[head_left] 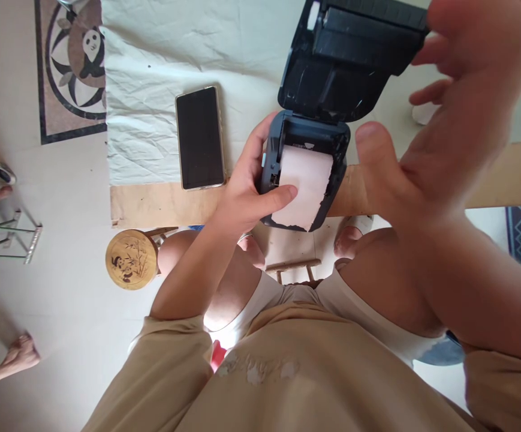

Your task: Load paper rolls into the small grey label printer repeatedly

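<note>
At frame centre, the left hand grips the dark grey plastic receipt printer, thumb on its white paper roll; the right hand, upper right, is open, fingers at the raised lid.

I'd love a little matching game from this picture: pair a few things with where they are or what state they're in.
Things:
1. printer lid
2. phone
3. paper roll
4. round stool

States or places:
A. lying flat on the white cloth, screen dark
B. standing on the floor, panda picture on top
C. swung open
D. under the left hand's thumb

Pairs: 1-C, 2-A, 3-D, 4-B
</note>
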Tool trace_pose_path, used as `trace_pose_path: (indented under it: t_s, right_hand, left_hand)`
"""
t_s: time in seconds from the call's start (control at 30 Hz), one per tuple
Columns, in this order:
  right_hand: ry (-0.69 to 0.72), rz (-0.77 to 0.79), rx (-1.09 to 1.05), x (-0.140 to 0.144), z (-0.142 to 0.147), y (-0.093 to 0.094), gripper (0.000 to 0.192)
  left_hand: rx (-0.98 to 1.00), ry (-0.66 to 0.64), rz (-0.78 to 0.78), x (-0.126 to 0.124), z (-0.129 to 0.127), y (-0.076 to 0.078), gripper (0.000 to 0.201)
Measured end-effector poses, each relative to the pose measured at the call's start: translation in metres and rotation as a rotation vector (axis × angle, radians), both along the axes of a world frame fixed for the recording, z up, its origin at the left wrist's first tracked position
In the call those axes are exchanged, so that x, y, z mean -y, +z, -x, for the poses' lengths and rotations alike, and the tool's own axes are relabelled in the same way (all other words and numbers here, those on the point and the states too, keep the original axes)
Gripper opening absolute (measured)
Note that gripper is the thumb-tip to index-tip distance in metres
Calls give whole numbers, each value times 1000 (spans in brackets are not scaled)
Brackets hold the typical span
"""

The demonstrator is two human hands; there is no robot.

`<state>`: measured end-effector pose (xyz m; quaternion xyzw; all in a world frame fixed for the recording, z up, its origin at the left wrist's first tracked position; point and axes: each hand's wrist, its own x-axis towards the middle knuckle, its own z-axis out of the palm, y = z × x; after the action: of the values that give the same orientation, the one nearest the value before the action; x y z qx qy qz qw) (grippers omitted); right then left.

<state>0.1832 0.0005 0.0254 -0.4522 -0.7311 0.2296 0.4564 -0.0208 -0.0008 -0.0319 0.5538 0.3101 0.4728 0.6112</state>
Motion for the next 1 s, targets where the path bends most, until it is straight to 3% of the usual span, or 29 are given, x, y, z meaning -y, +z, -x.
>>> trace_pose_path:
  t_s: [0.13, 0.23, 0.33, 0.43, 0.57, 0.77, 1.0]
  right_hand:
    - [-46, -136, -6, -6, 5, 0, 34]
    - [68, -203, -7, -8, 6, -4, 21]
    - [200, -189, 149, -8, 4, -6, 22]
    - [316, -121, 292, -7, 3, -6, 24]
    - [339, -40, 222, -5, 6, -6, 29]
    - [358, 263, 91, -6, 10, -16, 66]
    - [428, 523, -116, -7, 12, -18, 65]
  left_hand:
    - [14, 6, -25, -2, 0, -6, 72]
    - [37, 24, -35, -5, -1, -12, 66]
    - [71, 49, -68, -8, -2, -17, 62]
    - [83, 36, -85, -11, -1, -21, 74]
    - [91, 12, -103, -9, -2, -18, 87]
    - [38, 60, 64, 7, -4, 4, 52]
    - [37, 25, 120, 7, -2, 11, 51]
